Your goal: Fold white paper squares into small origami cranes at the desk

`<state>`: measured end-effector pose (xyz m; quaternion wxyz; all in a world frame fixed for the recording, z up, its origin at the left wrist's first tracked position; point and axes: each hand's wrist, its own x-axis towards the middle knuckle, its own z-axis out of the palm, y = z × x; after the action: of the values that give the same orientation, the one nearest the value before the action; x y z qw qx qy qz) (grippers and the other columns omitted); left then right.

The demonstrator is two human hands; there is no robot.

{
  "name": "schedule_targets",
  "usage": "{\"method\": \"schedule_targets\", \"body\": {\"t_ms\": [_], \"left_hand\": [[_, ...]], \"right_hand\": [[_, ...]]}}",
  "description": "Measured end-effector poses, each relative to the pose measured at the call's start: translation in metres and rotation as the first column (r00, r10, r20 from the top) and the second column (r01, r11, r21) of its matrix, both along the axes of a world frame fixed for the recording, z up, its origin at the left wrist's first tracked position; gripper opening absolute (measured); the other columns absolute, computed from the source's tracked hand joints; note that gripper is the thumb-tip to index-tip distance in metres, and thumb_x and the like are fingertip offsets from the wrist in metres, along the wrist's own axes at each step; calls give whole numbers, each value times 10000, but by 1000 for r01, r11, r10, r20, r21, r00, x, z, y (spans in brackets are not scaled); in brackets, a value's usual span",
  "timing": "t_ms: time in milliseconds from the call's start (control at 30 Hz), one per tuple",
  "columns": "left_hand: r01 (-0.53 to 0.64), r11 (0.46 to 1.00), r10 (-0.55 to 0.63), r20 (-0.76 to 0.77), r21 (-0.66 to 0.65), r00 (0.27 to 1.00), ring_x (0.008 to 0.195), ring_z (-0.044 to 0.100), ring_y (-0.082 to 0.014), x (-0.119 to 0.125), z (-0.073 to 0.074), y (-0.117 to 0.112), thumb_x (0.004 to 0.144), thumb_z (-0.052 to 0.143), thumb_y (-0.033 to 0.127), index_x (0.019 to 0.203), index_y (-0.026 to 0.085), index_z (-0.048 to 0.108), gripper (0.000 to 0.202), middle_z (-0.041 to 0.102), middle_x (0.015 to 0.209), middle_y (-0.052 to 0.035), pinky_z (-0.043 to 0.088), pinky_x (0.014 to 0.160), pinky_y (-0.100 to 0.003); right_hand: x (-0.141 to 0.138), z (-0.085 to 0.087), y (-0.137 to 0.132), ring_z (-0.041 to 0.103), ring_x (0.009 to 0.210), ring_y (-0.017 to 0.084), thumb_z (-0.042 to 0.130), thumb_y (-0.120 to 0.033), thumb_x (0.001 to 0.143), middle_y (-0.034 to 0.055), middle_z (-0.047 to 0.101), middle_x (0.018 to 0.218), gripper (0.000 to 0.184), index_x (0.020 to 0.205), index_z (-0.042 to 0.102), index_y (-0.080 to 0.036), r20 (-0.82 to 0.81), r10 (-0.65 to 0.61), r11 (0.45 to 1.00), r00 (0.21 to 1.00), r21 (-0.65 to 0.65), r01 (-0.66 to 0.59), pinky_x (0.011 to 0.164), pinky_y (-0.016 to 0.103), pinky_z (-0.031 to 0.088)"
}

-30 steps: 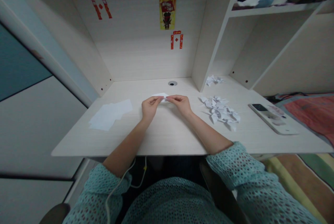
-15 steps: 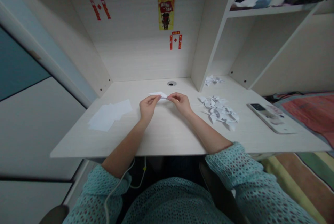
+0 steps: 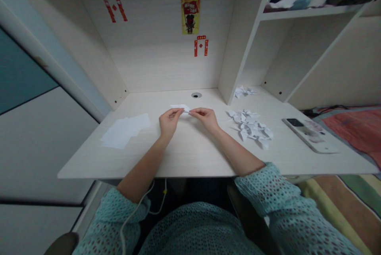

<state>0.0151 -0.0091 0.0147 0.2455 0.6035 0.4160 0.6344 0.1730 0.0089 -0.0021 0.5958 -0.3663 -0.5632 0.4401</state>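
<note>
Your left hand pinches the paper between thumb and fingers, and your right hand pinches it too, at its right end; both grips are narrow, with the fingertips near each other. The paper is just on your side of the hole in the desk, slightly to its left; its folds are too small to make out. Well left of the hole and nearer you, sheets lie overlapping. Right of the hole and nearer you is a pile of folded pieces; farther right of it lies the phone.
</note>
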Motion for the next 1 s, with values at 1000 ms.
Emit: {"method": "schedule_targets", "body": {"t_ms": [1000], "left_hand": [[0,1000,1,28,-20,1000,800,653,-165,6,-1,-2,740,647,341,808,179,699,183,709,846,-47,504,798,-297]], "right_hand": [[-2,5,-5,657,726,158,772,-444,559,38,708,765,427,890,682,-191,-81,86,992,993,-85,-93,697,278,494]]}}
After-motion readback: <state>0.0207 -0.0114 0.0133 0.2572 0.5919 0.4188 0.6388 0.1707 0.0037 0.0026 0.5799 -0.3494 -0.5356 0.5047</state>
